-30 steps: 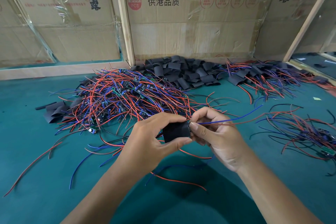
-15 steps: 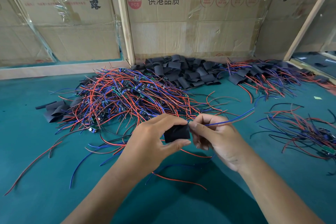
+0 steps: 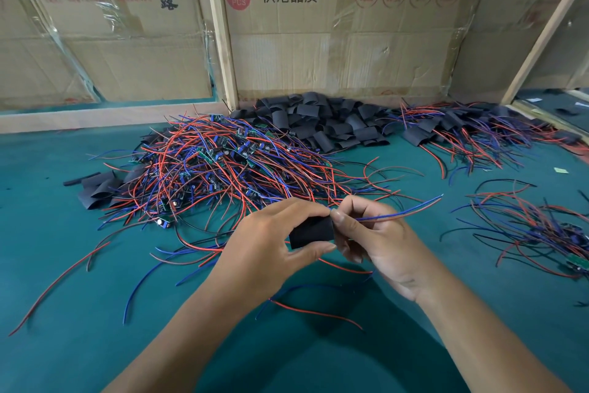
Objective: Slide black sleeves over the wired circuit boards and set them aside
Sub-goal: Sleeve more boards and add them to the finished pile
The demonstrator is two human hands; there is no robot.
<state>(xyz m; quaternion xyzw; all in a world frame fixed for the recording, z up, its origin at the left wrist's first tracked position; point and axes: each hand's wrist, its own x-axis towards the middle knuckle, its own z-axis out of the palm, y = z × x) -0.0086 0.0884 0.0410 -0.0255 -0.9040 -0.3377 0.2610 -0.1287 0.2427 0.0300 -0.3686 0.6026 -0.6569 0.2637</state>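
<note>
On the teal felt worktop, a big tangle of red-and-blue wired circuit boards awaits sleeving; sleeved ones lie far right. Left hand fingers pinch a black sleeve; right hand fingers pinch its wires.

The left hand covers the near end of the black sleeve, so you cannot see what is inside it. The right hand hides where the blue wire goes in. Far behind the grip, cardboard boxes are cut off at the top edge. Both arms run off the bottom edge.
</note>
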